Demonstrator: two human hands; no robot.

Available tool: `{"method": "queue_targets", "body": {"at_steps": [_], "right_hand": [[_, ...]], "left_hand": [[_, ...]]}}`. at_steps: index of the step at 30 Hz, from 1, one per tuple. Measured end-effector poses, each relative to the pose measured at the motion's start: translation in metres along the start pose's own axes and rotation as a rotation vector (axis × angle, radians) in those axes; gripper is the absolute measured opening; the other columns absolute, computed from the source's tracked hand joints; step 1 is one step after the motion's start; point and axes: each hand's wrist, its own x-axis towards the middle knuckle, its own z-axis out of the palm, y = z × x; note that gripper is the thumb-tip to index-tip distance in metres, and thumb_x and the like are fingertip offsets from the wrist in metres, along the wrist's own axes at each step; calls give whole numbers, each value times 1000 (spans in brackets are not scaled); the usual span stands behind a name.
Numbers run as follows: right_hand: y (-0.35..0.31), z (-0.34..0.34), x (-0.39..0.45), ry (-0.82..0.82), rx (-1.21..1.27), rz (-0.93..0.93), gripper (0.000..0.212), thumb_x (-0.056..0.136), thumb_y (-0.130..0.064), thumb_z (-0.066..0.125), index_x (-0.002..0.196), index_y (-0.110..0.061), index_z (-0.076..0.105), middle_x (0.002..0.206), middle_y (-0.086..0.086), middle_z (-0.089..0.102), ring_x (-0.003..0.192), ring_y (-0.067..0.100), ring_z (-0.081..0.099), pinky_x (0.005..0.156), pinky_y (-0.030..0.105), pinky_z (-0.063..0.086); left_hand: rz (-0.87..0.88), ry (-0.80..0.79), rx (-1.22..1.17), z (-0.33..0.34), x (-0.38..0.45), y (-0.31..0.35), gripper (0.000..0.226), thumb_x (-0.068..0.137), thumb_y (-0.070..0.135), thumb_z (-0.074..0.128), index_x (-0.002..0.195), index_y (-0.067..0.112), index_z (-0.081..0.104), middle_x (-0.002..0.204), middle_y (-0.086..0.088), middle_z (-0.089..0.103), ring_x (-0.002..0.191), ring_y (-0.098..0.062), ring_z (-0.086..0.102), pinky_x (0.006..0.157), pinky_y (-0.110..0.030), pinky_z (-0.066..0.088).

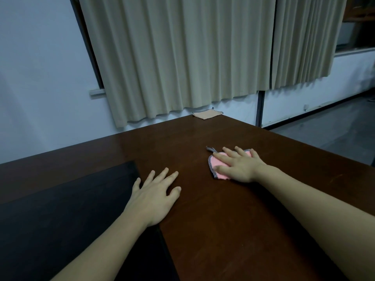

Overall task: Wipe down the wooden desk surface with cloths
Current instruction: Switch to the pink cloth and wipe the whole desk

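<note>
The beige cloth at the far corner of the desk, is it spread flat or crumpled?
Spread flat. The beige cloth lies as a smooth square on the desk, no bunching visible, untouched by either hand.

- Pink cloth [218, 166], dark patterned edging, flat on dark brown wooden worktop [223, 220], right of centre.
- Beige cloth [207, 114], folded flat, at far corner.

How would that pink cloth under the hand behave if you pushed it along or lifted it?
The pink cloth looks thin and limp, lying flat under the right hand, so it would probably droop when lifted. On the smooth wooden desk it likely slides easily under flat fingers. Its loose corner tab suggests that the edges may fold or bunch.
</note>
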Motion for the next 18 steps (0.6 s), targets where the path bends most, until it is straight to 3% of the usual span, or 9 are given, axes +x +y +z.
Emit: {"method": "queue_targets", "body": {"at_steps": [4,11,18], "right_hand": [[-6,2,0,0,-6,12,67,96,-75,16,157,-52,-1,170,-7,-7,156,30,-8,120,65,-5],[0,17,-90,-17,-56,-234,64,97,-74,14,154,-56,-9,167,-11,-17,154,21,-17,123,57,-11],[22,12,-70,-39,-28,-200,67,94,-78,17,153,-59,-9,167,-15,-16,155,19,-16,123,56,-10]], "left_hand": [[7,7,-18,-2,-4,2,57,104,60,21,158,47,9,169,14,0,156,-17,-3,125,-51,-5],[22,-2,-26,-14,9,24,57,106,51,31,160,43,12,169,12,3,156,-18,-1,124,-53,-6],[63,-20,-63,-10,41,70,58,105,57,29,159,43,16,169,12,7,156,-19,2,124,-53,-2]]}}
